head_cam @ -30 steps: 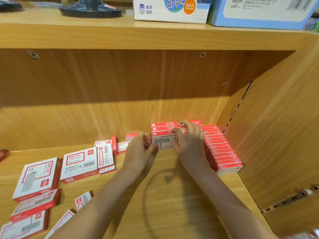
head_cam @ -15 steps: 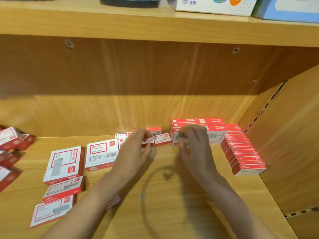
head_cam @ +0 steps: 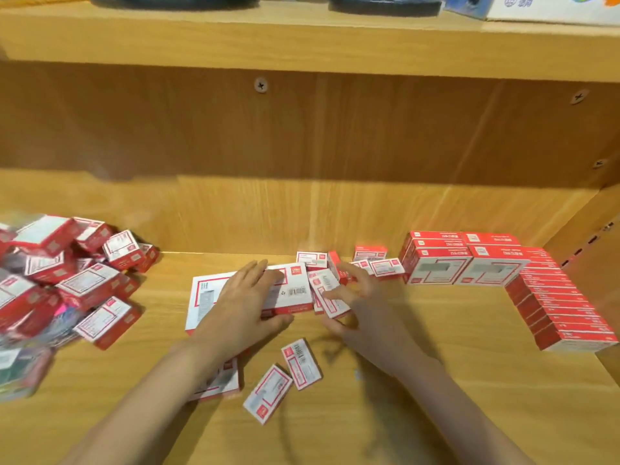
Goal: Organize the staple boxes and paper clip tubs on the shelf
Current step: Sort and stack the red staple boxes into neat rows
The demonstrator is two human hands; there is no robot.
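Note:
Red-and-white staple boxes lie across the wooden shelf. A neat row runs along the right wall, with two stacks behind it. My left hand rests with straight fingers on a large flat box, thumb at its near edge. My right hand hovers beside a small box, fingers loosely curved, blurred by motion. Two small boxes lie loose near my wrists. At the left is a jumbled pile of boxes over clear tubs of coloured paper clips.
The upper shelf board overhangs the bay and carries dark objects and cartons. The right side wall closes the bay. More small boxes lie scattered by the back panel, and another box lies under my left forearm.
The view has swung left, bringing the left pile into sight. Both hands left the stacks at the back right and moved to the loose boxes in the middle; my left hand now lies on the large box.

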